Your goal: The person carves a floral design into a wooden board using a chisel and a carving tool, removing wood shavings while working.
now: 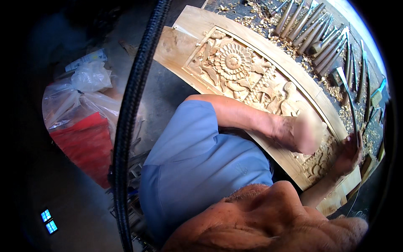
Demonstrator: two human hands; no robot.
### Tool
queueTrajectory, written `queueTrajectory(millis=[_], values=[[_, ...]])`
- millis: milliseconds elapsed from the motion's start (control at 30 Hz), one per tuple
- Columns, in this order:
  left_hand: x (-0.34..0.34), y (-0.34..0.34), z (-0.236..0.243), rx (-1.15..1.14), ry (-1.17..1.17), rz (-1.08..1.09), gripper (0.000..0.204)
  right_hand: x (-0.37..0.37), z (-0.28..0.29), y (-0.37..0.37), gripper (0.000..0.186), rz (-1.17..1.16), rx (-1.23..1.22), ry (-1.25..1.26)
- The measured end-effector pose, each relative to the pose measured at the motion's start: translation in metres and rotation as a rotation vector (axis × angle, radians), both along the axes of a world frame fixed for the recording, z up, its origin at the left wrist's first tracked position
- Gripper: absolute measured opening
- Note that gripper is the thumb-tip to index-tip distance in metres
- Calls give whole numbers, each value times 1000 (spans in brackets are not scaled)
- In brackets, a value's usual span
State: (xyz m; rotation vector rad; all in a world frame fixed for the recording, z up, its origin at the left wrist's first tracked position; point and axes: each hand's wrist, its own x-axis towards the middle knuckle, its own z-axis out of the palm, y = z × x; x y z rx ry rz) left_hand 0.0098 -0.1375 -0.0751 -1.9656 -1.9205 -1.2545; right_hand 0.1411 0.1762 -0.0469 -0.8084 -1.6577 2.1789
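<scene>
A long, pale wooden panel [319,98] lies slantwise before me, carved in relief with a round flower, leaves and scrolls. Over its right part is my left hand [308,133], bent at the wrist. That hand is smeared, so its fingers and anything in them cannot be made out. Near the panel's right end, my right hand [349,156] is raised with its fingers closed on the lower end of a slim carving chisel [351,105]. The chisel's bright blade points up toward the row of tools.
Several carving tools with wooden handles [308,27] line the far side of the dark bench, among wood shavings [262,25]. A wooden mallet-like block [336,77] lies there too. To the left are a clear plastic bag [82,98], a red sack [86,147] and a thick black braided cable [132,92].
</scene>
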Motion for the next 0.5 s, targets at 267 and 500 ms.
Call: queueTrajectory(millis=[267,500], values=[[-19,3,11,103,-303,-108,8,-19,27,-25,61,-122,175,-64],[-20,-6,11,112,-437,-167,5,-37,52,-45,54,-147,413,-24]])
